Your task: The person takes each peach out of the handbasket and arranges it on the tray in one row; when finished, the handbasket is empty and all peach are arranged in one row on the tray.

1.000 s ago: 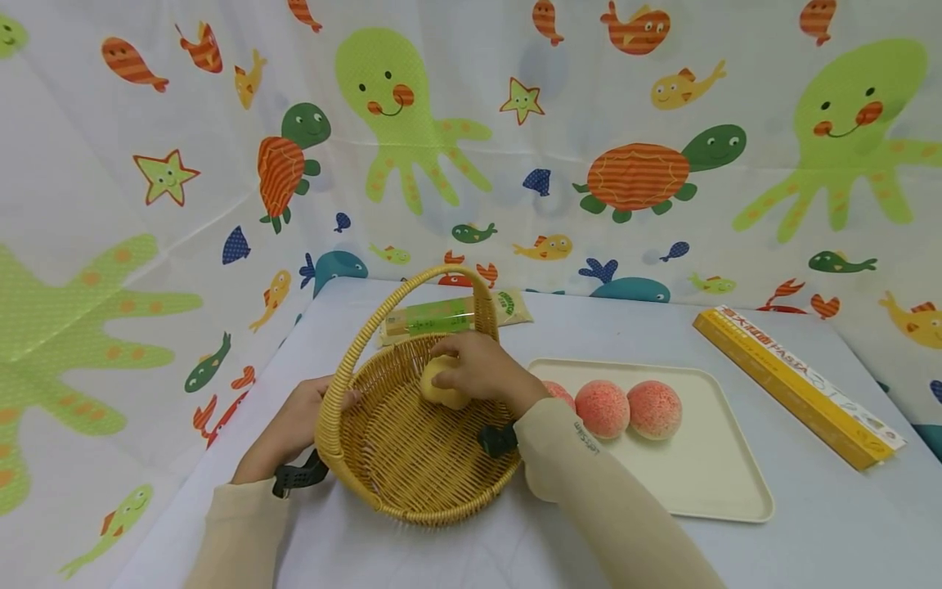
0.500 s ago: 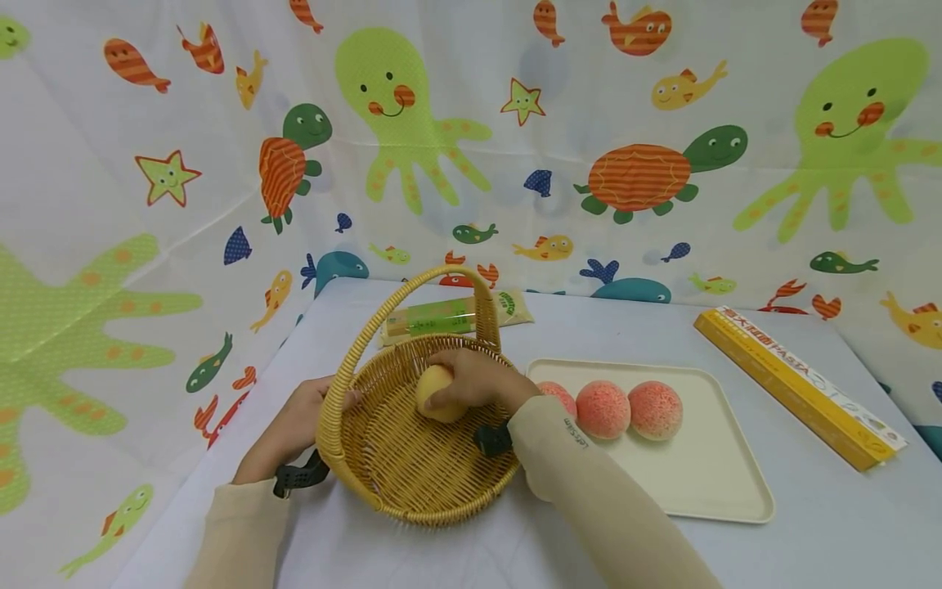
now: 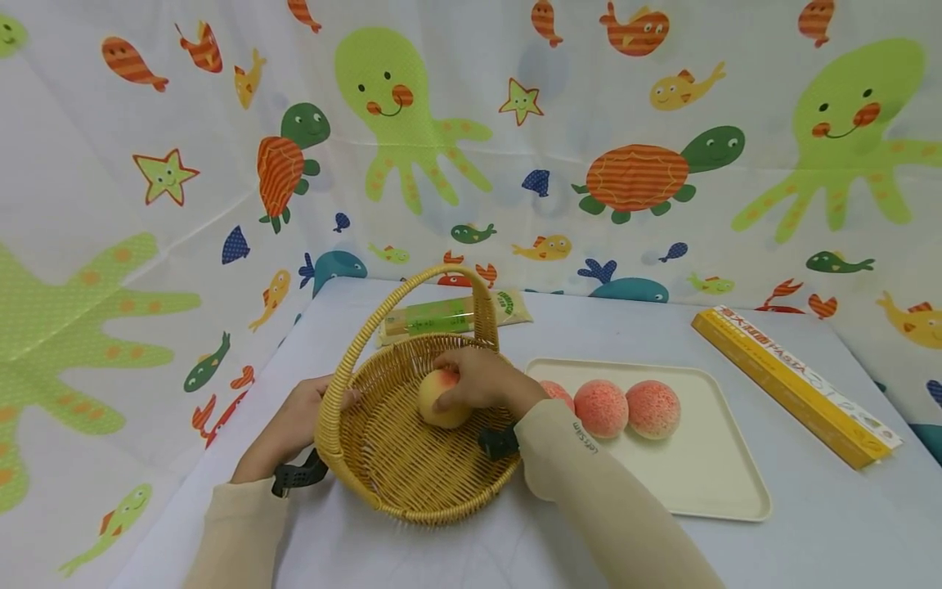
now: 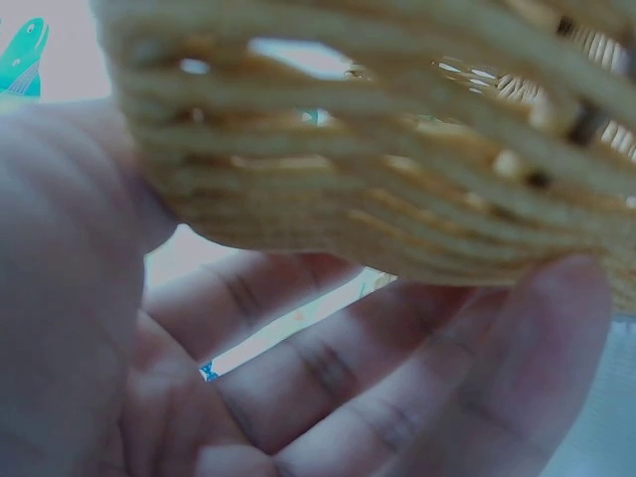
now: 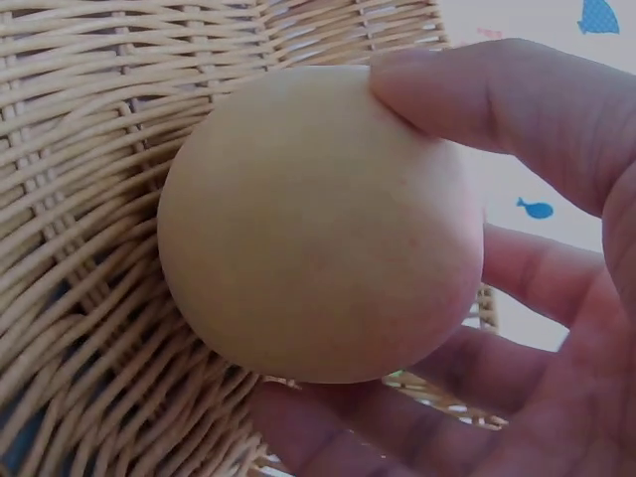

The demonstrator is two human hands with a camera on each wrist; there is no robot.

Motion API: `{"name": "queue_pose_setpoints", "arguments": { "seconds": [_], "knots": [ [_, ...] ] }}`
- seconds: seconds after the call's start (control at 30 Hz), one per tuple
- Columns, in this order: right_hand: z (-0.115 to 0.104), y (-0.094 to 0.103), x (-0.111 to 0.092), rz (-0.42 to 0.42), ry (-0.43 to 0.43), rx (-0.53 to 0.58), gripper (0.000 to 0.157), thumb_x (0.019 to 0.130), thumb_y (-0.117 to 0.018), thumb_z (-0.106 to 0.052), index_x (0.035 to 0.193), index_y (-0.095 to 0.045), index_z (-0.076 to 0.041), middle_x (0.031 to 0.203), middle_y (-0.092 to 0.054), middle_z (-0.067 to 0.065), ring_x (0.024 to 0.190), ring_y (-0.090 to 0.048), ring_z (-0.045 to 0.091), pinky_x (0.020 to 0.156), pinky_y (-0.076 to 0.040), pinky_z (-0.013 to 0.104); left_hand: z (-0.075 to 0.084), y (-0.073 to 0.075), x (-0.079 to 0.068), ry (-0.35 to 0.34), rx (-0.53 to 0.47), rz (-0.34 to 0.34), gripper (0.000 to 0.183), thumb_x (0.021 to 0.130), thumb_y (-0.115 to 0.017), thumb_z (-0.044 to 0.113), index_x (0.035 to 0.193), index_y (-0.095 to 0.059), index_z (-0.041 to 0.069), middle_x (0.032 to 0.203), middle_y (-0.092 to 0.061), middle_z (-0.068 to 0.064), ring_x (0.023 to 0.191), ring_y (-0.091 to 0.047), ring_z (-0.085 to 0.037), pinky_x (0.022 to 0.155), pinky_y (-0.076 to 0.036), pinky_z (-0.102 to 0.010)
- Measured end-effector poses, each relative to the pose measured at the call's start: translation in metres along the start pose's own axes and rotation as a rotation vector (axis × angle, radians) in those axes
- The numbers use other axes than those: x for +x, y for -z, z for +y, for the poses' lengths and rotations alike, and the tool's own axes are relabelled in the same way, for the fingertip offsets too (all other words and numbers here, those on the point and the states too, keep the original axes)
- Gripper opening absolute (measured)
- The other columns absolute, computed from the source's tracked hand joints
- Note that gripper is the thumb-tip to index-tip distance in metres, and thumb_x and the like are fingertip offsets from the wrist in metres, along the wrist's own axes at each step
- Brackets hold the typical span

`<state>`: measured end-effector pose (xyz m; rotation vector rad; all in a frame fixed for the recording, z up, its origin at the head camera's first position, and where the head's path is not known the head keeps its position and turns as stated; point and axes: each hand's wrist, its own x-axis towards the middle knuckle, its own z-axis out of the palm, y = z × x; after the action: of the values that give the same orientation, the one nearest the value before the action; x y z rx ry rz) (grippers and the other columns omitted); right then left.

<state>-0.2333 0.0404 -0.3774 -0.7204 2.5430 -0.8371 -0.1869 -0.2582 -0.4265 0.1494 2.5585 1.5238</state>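
A yellow wicker basket (image 3: 412, 458) with a tall arched handle stands on the white table. Inside it, a pale yellow peach (image 3: 440, 402) with a red blush lies between the curled fingers and thumb of my right hand (image 3: 482, 380). The right wrist view has this peach (image 5: 318, 229) up close, the thumb on one side and fingers round the other, with woven wicker behind it. At the basket's left side my left hand (image 3: 298, 421) grips the rim by the handle's base. In the left wrist view its fingers (image 4: 298, 368) lie against the basket's woven wall (image 4: 328, 189).
To the right is a cream tray (image 3: 706, 483) bearing three pink speckled balls (image 3: 602, 409), one partly hidden by my right arm. A yellow pasta box (image 3: 795, 384) lies at far right. Behind the basket lies a green-labelled packet (image 3: 441, 316). A sea-animal curtain (image 3: 471, 164) hangs at the back.
The peach has turned in my right hand, so its red blush now shows on top. My fingers have shifted round it. The left hand and basket stay put.
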Motion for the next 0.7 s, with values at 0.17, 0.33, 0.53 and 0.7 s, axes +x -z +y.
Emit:
{"name": "queue_pose_setpoints", "arguments": {
  "seconds": [0.17,0.33,0.53,0.7],
  "knots": [
    [-0.001,-0.005,-0.001,-0.059,0.01,0.011,0.071,0.085,-0.085,-0.022,0.149,-0.057,-0.014,0.139,-0.063,0.008,0.115,-0.059,0.023,0.098,-0.05,0.04,0.001,0.0,0.0,0.012,0.001,-0.009,0.03,0.101,-0.066,0.026,0.114,-0.07,-0.001,0.095,-0.069,-0.01,0.082,-0.062,-0.02,0.068,-0.055,-0.032],
    [0.001,-0.005,-0.005,-0.024,0.015,0.0,0.069,0.082,-0.085,-0.025,0.146,-0.06,-0.015,0.137,-0.064,0.007,0.113,-0.059,0.021,0.094,-0.051,0.039,0.001,0.0,0.0,0.014,0.008,-0.009,0.03,0.102,-0.065,0.026,0.112,-0.07,-0.001,0.094,-0.068,-0.01,0.083,-0.062,-0.02,0.069,-0.054,-0.032],
    [0.001,0.002,-0.012,0.016,0.029,0.002,0.055,0.081,-0.084,-0.022,0.134,-0.069,-0.014,0.122,-0.07,0.006,0.107,-0.062,0.02,0.091,-0.052,0.038,0.0,0.001,0.001,0.001,0.014,-0.004,0.027,0.101,-0.067,0.026,0.108,-0.07,0.0,0.093,-0.068,-0.011,0.082,-0.063,-0.021,0.068,-0.055,-0.032],
    [0.001,-0.001,-0.012,-0.04,0.039,0.007,0.062,0.082,-0.084,-0.02,0.141,-0.065,-0.014,0.126,-0.069,0.007,0.11,-0.06,0.02,0.094,-0.051,0.037,-0.001,0.001,0.0,-0.006,0.018,-0.004,0.028,0.102,-0.066,0.026,0.109,-0.07,-0.001,0.092,-0.068,-0.01,0.082,-0.062,-0.021,0.068,-0.055,-0.033]
  ]
}}
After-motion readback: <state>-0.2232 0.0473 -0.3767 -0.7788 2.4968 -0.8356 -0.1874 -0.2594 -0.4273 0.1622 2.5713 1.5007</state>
